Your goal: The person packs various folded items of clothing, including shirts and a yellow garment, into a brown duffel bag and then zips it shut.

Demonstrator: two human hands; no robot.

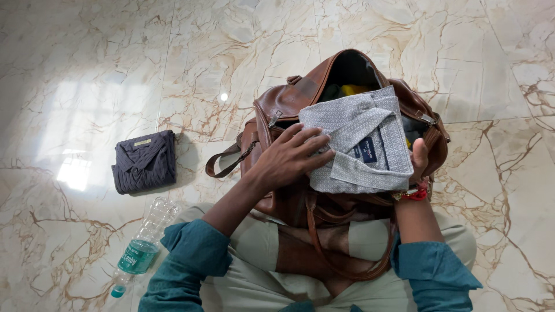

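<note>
Folded grey patterned shirt is lying across the open mouth of a brown leather bag, which is sitting on the marble floor against the person's crossed legs. Left hand is pressing down on the shirt's near-left corner with fingers spread flat, while right hand is curling around its right edge, gripping it. Dark folded garment and a plastic water bottle are lying well apart to the left.
</note>
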